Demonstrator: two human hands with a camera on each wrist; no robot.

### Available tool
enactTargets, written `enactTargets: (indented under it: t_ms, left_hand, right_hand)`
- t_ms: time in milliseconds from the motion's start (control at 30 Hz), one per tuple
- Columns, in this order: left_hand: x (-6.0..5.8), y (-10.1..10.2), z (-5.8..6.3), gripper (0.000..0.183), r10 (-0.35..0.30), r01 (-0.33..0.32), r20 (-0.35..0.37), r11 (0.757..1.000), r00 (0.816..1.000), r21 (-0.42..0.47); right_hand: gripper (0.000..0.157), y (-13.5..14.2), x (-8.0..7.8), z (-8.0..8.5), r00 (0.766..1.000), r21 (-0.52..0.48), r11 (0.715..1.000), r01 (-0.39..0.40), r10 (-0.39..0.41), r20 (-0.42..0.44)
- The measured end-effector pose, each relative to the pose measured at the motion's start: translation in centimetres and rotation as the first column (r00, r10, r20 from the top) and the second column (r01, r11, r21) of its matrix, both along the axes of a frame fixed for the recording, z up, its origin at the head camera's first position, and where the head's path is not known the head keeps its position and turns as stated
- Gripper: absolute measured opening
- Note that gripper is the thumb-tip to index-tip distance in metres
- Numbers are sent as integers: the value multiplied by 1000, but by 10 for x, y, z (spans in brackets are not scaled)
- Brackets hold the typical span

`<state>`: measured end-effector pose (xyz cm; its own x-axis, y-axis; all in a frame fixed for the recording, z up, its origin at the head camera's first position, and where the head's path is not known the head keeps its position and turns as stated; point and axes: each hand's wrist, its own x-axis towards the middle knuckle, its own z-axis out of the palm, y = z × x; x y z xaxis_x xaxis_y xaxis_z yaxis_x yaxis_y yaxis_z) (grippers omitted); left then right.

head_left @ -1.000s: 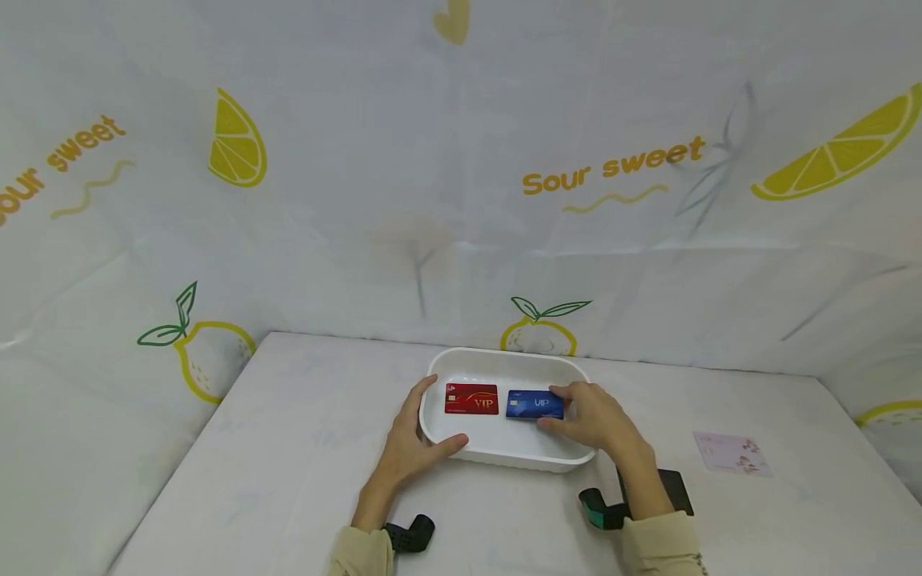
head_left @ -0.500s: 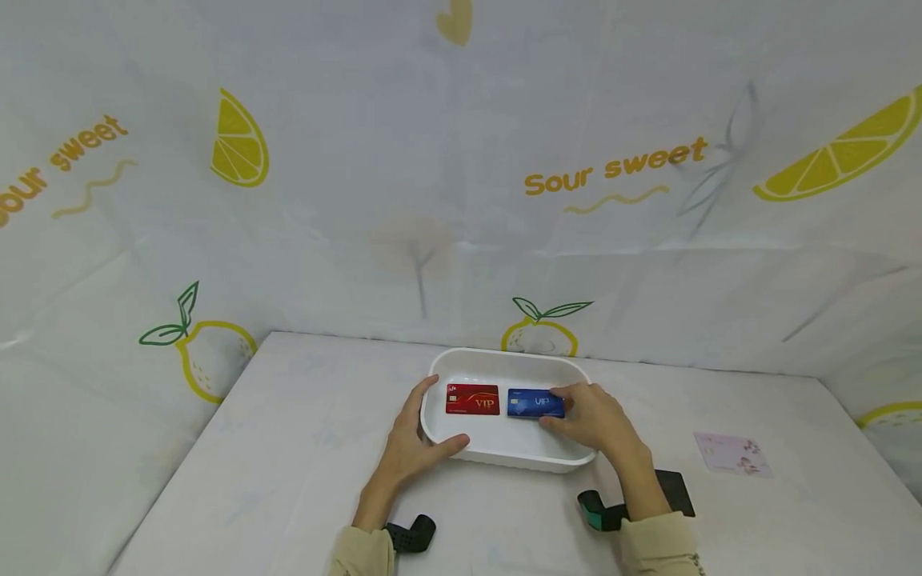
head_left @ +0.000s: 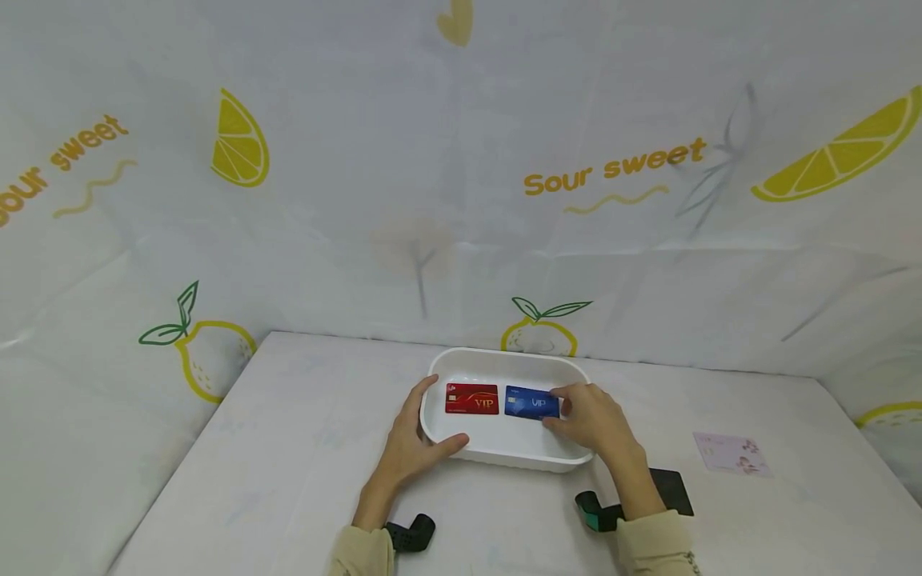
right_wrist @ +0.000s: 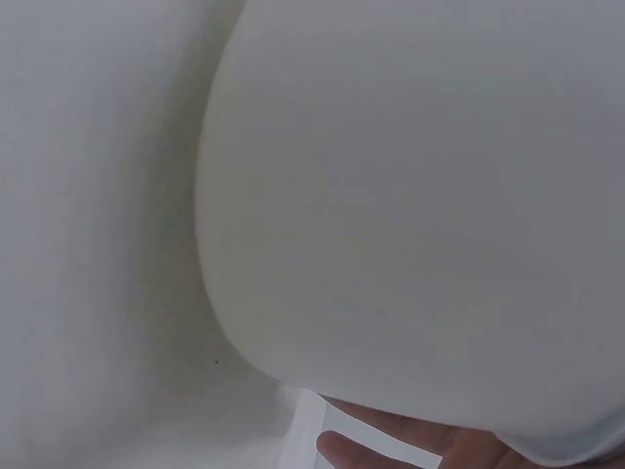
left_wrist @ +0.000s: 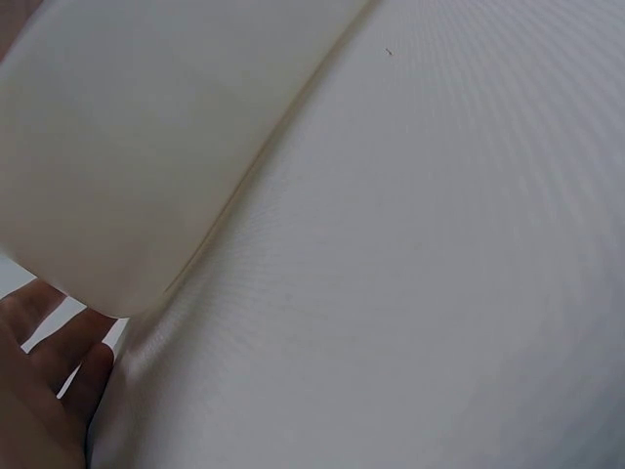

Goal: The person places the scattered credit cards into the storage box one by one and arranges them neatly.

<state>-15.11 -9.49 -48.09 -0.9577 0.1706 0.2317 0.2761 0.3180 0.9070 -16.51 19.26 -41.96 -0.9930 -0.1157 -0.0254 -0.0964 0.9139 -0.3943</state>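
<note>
In the head view a white plastic tray [head_left: 504, 452] stands on the table. Inside it lies a red VIP card [head_left: 471, 399] on the left, and a blue VIP card [head_left: 529, 402] is to its right. My right hand [head_left: 594, 420] reaches over the tray's right end and pinches the blue card's right edge between thumb and fingers. My left hand [head_left: 410, 440] holds the tray's left end, thumb over the front rim and fingers along the left side. The left wrist view shows those fingers [left_wrist: 68, 347] against the tray's outer wall [left_wrist: 146, 147].
A pale pink card [head_left: 732, 454] lies on the table [head_left: 274, 480] to the right of the tray. A black flat rectangle [head_left: 671, 491] lies partly hidden by the right forearm. Behind the table hangs a white sheet [head_left: 346, 160] printed with lemons.
The blue card has shifted slightly left toward the red card and turned a little, its right end lower. My left hand and the tray stay where they were.
</note>
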Motion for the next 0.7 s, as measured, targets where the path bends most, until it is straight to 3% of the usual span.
enactTargets:
  t_ms: [700]
  left_hand:
    - [-1, -1, -2, 98, -8, 8, -9, 1000, 1000, -1]
  right_hand:
    - [45, -1, 2, 3, 1000, 39, 999, -1, 1, -1]
